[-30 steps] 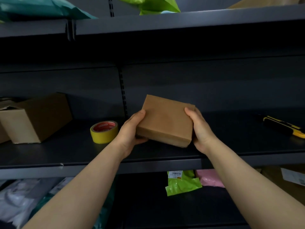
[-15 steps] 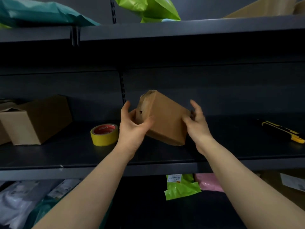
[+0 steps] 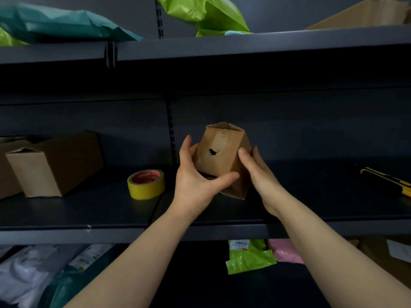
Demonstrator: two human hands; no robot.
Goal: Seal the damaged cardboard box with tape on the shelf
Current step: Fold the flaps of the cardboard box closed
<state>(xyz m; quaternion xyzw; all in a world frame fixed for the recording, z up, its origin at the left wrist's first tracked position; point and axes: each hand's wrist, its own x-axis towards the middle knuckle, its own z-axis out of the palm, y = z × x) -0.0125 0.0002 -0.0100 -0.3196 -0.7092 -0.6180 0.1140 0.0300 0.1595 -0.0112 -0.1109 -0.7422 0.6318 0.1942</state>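
1. We hold the small cardboard box (image 3: 224, 152) tilted on end above the middle shelf (image 3: 89, 210), a ragged hole (image 3: 214, 151) in the face turned to us.
2. Our left hand (image 3: 195, 183) cups its lower left side, thumb pressed along the bottom edge.
3. Our right hand (image 3: 255, 172) grips its right side.
4. The yellow tape roll (image 3: 146, 184) lies on the shelf just left of our left hand.
5. A larger carton (image 3: 53, 163) sits far left; a yellow-and-black cutter (image 3: 387, 180) lies far right.

tape roll (image 3: 146, 184) left of box (image 3: 222, 156)
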